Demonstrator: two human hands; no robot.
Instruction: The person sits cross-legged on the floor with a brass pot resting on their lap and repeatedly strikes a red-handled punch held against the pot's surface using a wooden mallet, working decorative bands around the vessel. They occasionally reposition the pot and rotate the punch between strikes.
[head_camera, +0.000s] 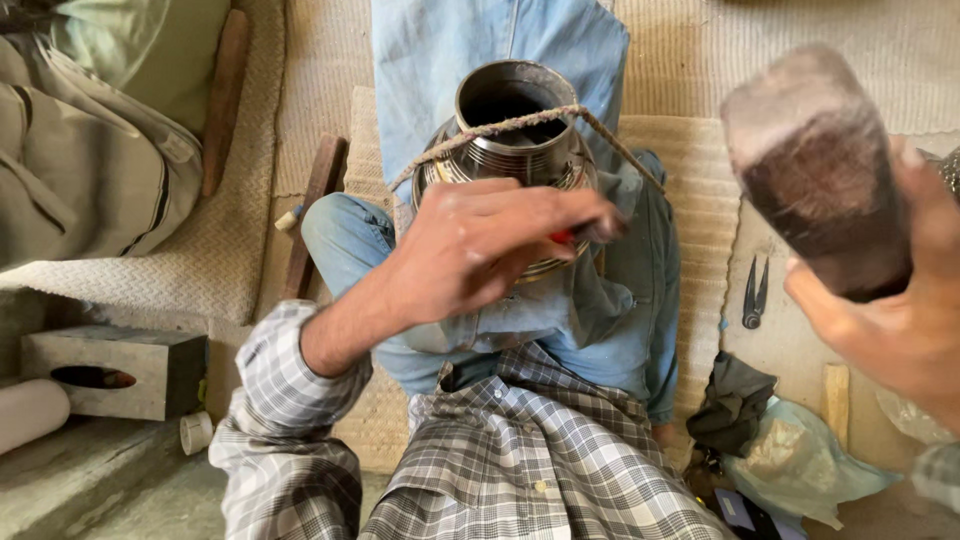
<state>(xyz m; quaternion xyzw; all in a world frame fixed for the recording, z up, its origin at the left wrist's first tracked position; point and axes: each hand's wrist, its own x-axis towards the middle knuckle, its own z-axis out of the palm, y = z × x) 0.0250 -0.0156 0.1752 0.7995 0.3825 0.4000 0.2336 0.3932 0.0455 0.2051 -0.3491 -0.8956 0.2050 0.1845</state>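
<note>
1. A round, dark metal cylinder with a threaded, ribbed collar and an open mouth (515, 135) stands upright between the person's knees, held against blue denim trousers (470, 50); its lower half is hidden behind the left hand.
2. A frayed, tan twisted rope (520, 122) runs across the cylinder's mouth and slants down on both sides of it.
3. The left hand (480, 245) lies in front of the cylinder's side, fingers curled and pinched together on a small tool with a red part (562, 237); the tool is blurred, so its kind cannot be told.
4. The right hand (890, 310) is raised at the right edge, well apart from the cylinder, closed around a heavy wooden mallet with a dark, worn head (815, 170), which is close to the camera and out of focus.
5. Both arms wear a grey-and-white checked shirt (520, 460).
6. The person sits on a woven straw mat (690, 170).
7. On the floor to the right lie dark metal pincers (755, 293), a crumpled dark cloth (735, 400) and a pale green plastic bag (800, 460).
8. To the left lie a brown wooden stick (315, 205), a grey concrete block with an oval hole (115, 372) and folded olive-green cloth (100, 150).
</note>
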